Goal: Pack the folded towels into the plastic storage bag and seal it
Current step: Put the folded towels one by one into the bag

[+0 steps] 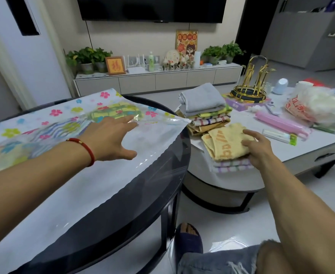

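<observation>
My left hand (111,139) lay flat and unclenched on the bag (67,123), left of frame, steadying its mouth; my right hand (259,149) grasped the yellow towel (224,141) at center-right for loading.

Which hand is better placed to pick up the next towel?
Right. The right hand already rests on the yellow towel, while the left hand is across on the plastic storage bag.

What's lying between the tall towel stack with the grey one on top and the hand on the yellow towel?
In the head view, only the yellow towel itself, reaching from the stack to the right hand.
</observation>
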### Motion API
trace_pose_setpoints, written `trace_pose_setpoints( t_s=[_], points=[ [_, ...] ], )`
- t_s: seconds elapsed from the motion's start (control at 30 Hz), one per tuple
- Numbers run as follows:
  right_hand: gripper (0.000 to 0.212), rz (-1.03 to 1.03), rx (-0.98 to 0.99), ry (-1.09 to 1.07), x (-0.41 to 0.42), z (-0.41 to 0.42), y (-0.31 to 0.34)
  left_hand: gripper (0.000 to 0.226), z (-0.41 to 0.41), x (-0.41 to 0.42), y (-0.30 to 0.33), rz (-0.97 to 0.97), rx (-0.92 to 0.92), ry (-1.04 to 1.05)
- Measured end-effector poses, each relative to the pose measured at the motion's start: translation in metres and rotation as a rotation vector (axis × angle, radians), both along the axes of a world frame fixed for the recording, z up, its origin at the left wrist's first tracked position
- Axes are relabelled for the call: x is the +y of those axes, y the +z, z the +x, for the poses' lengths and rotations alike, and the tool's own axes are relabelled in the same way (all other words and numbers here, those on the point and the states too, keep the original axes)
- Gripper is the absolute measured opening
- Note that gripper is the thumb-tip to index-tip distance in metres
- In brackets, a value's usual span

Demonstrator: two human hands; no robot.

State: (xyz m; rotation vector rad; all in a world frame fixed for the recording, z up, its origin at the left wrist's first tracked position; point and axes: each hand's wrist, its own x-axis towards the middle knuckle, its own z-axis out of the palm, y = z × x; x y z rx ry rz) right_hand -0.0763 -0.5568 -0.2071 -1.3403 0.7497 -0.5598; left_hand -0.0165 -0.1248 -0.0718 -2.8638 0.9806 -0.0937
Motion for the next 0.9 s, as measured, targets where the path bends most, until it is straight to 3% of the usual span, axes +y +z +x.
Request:
trace_pose_setpoints(
  t_s=[0.17,0.37,0.63,0.7,0.77,0.83,0.9],
  points=[
    [0.047,0.081,-0.183,0.030,0.012,-0.007,0.027,0.094,0.008,0.002,0.002,-0.022,-0.010,-0.008],
    [0.043,0.224,-0.489,0.370,0.038,-0.029,0.076,0.096,0.018,0.007,0.011,-0.010,-0.029,0.001],
    [0.040,0.126,-0.184,1.114,0.170,-0.008,0.099,0.114,0.019,0.021,0.044,0.061,0.004,0.059],
    [0.040,0.173,-0.200,1.095,0.215,0.018,0.098,0.115,0.018,0.023,0.052,0.063,0.004,0.066],
    [0.037,0.146,-0.214,0.887,0.247,0.041,0.092,0.114,0.015,0.024,0.058,0.067,0.007,0.081],
    [0.036,-0.098,-0.108,0.639,0.264,0.058,0.077,0.113,0.014,0.025,0.063,0.070,0.006,0.084],
    [0.043,-0.253,0.070,0.611,0.275,0.063,0.058,0.112,0.014,0.026,0.064,0.064,0.005,0.083]
  ],
)
